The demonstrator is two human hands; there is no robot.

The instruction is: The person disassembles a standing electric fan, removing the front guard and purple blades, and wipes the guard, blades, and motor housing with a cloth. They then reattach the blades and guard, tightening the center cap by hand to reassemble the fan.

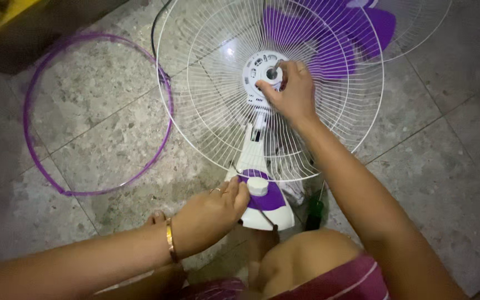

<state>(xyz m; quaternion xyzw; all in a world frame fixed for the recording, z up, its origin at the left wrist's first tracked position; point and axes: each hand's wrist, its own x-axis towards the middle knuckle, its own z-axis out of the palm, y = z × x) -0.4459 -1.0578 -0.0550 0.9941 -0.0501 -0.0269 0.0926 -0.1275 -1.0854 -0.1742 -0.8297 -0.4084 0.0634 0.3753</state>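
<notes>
A white and purple fan lies on the floor in front of me. My left hand (209,214) grips its base (265,200) beside the white control knob (258,186); a gold bangle sits on that wrist. My right hand (290,91) reaches inside the white wire rear grille (195,119), fingers pinched at the metal shaft (271,72) in the middle of the white motor housing (258,69). Purple fan blades (329,39) lie behind the grille, under a second wire guard (418,28).
A loose purple plastic rim ring (29,130) lies on the speckled stone floor tiles to the left. A black cord (154,36) runs off at the top. A dark green screwdriver handle (314,214) lies near my knee (306,258). A yellow-edged object (1,16) is at top left.
</notes>
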